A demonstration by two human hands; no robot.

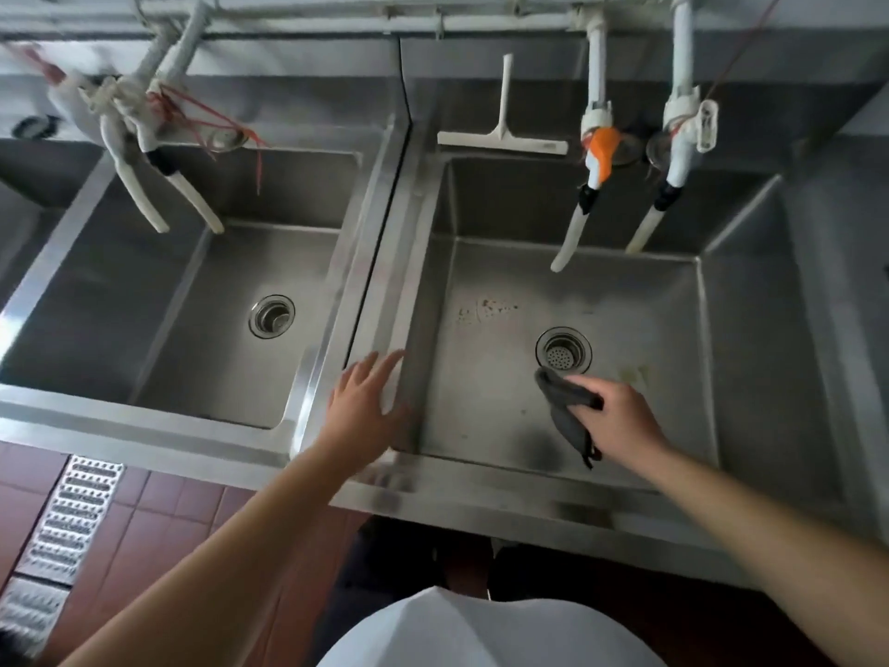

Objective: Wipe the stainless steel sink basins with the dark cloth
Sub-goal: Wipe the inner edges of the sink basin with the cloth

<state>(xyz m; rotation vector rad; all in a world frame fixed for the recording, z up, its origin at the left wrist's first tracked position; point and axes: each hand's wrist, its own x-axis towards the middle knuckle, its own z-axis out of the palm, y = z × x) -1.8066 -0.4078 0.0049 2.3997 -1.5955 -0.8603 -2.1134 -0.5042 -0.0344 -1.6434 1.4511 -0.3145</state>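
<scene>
Nearest, two bare arms reach over the front rim. Right hand (620, 416) grips the dark cloth (565, 409), bunched, low in the right basin (486, 377) just below its drain (563, 351); part of it dangles. Left hand (365, 402), fingers spread and holding nothing, hovers at the divider (380, 281); contact is unclear. Rusty specks (488, 310) and a yellowish smear (637, 373) remain on the floor, so wiping looks barely begun. Left basin (211, 339) looks untouched.
</scene>
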